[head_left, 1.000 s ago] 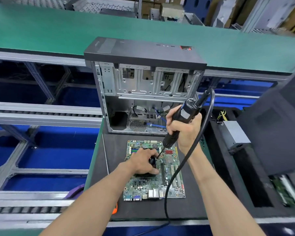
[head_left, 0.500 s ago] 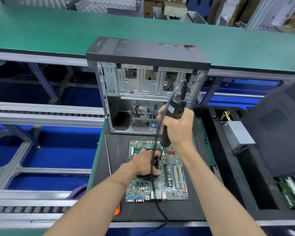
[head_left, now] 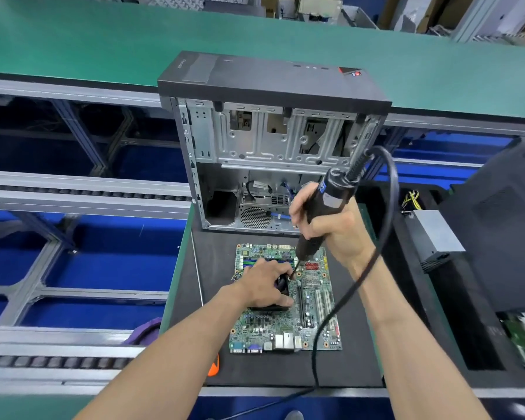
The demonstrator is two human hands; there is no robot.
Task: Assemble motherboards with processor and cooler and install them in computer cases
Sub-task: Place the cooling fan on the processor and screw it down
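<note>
A green motherboard point(head_left: 315, 316) lies flat on the black mat point(head_left: 219, 268). My left hand point(head_left: 264, 286) rests on top of the black cooler point(head_left: 282, 284) and holds it against the board. My right hand point(head_left: 331, 228) grips a black electric screwdriver point(head_left: 328, 207), tilted, with its bit touching the cooler's upper right corner. Behind the board stands an open computer case point(head_left: 270, 137), its bare metal inside facing me.
The screwdriver's black cable point(head_left: 346, 298) loops over my right forearm and across the board's right side. A grey power supply point(head_left: 437, 234) lies in the black tray at right. A green conveyor belt point(head_left: 103, 43) runs behind the case. An orange object point(head_left: 213, 366) sits at the mat's front left.
My right hand has tilted the screwdriver back to the right, and its cable has swung from the board's middle to the right. My left hand stays on the cooler.
</note>
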